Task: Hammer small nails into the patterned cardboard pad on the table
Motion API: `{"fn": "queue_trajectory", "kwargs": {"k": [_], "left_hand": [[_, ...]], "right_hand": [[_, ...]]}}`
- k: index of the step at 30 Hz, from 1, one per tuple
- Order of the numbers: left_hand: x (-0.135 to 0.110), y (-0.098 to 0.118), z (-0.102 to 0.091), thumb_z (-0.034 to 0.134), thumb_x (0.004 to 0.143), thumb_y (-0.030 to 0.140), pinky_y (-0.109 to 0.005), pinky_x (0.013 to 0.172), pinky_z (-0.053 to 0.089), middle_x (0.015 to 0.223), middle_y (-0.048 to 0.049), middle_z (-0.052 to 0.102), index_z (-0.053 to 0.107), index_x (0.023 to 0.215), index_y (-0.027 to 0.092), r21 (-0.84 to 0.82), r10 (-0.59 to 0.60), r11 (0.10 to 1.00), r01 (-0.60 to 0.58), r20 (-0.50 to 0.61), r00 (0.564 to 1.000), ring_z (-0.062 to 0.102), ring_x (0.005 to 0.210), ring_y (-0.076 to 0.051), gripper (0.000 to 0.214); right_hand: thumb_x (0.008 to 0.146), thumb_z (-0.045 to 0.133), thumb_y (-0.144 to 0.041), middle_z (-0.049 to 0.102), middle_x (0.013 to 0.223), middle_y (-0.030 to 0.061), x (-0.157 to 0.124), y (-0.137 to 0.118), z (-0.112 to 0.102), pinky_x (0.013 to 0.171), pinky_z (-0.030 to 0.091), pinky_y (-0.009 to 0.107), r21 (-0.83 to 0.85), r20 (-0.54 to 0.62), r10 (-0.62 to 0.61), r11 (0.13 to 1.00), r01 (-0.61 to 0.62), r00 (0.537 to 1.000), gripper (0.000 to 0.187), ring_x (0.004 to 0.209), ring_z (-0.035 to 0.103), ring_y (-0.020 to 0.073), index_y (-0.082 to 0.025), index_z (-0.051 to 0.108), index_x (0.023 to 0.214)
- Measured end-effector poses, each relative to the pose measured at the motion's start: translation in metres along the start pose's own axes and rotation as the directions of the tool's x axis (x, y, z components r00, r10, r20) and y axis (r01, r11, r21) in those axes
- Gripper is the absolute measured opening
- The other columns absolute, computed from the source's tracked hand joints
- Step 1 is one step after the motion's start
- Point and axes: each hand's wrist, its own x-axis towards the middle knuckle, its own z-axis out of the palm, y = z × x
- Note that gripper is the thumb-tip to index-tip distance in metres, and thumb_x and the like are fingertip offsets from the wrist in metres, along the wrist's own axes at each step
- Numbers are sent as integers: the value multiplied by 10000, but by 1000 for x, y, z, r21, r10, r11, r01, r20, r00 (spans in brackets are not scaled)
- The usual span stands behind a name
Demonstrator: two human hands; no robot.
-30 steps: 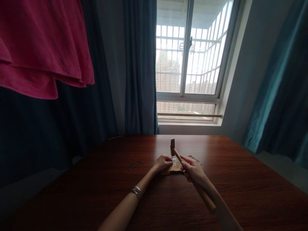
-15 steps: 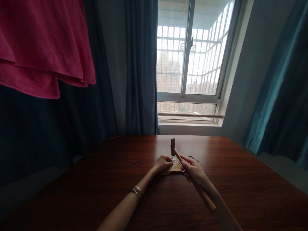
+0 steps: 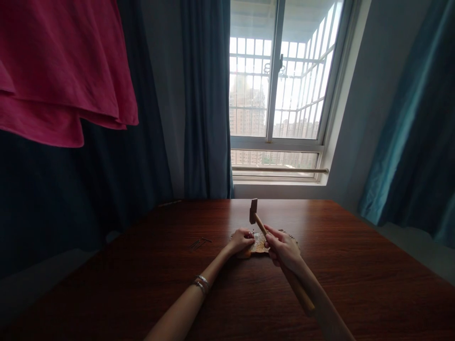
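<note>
From my end of the feed, I take the pale speckled piece (image 3: 259, 243) as the middle of the clock, with twelve o'clock toward the window (image 3: 277, 85). It rests on the brown table (image 3: 220, 218), partly hidden by both hands, and I judge the hard surface serves as its backing. The left hand (image 3: 242, 240) comes in at nine o'clock, its fingers pinched round a small upright pin (image 3: 253, 232), too small for me to name surely. That pinch probably serves to hold it straight, while the low hand steadies the piece. The right hand (image 3: 284, 248), near four o'clock, is clenched on the wooden handle (image 3: 297, 289) of the hammer (image 3: 253, 211), well forward of the butt, which likely trades force for aim. The hammer's head hangs at about eleven o'clock, just above the pin and apart from it. Slim dark rods (image 3: 201, 243) lie loose at nine o'clock, beyond the left hand, a spot that seems handy yet out of the hammer's way. Bracelets (image 3: 202, 283) circle the left wrist; a pink cloth (image 3: 67, 71) hangs toward ten o'clock, well apart from both hands.
</note>
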Motion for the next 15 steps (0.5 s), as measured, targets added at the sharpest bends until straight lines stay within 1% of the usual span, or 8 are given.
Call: {"fn": "queue_trajectory", "kwargs": {"k": [2, 4, 7, 10, 15], "left_hand": [[1, -2, 1, 621, 687, 307, -225, 662, 382, 730, -13, 651, 680, 667, 151, 30, 46, 998, -46, -19, 999, 555, 739, -156, 169], [2, -5, 2, 614, 697, 298, -219, 652, 381, 733, -12, 654, 681, 671, 150, 41, 83, 996, -83, -13, 996, 557, 723, -146, 164], [2, -6, 3, 612, 701, 284, -217, 654, 384, 740, -11, 657, 683, 682, 149, 40, 89, 995, -89, -1, 996, 557, 713, -142, 154], [2, -5, 2, 616, 702, 280, -218, 656, 387, 719, -10, 648, 681, 674, 147, 44, 77, 996, -77, -12, 997, 552, 700, -141, 151], [2, -2, 0, 619, 708, 274, -212, 650, 385, 719, -9, 652, 683, 664, 148, 12, 103, 995, -103, 17, 995, 556, 701, -137, 148]], "right_hand": [[754, 529, -355, 487, 609, -50, 0, 3, 1, 274, 290, 175, -16, 6, 37, 999, -37, 999, 631, 340, 382, 46, -146, 422, 1340], [751, 528, -352, 478, 589, -56, 1, 6, 1, 271, 284, 170, -28, 20, 68, 997, -68, 997, 627, 335, 379, 47, -148, 428, 1336], [753, 530, -358, 486, 610, -50, 1, 6, 1, 272, 288, 168, -11, 10, 41, 999, -41, 999, 632, 350, 396, 51, -150, 420, 1340], [761, 529, -358, 491, 634, -44, 1, 4, 1, 274, 295, 170, -11, -13, 11, 1000, -11, 1000, 623, 356, 400, 49, -158, 420, 1341], [772, 513, -337, 491, 602, -46, -1, 0, 0, 288, 289, 164, -87, -8, 110, 990, -110, 994, 570, 354, 405, 49, -184, 453, 1318]]}}
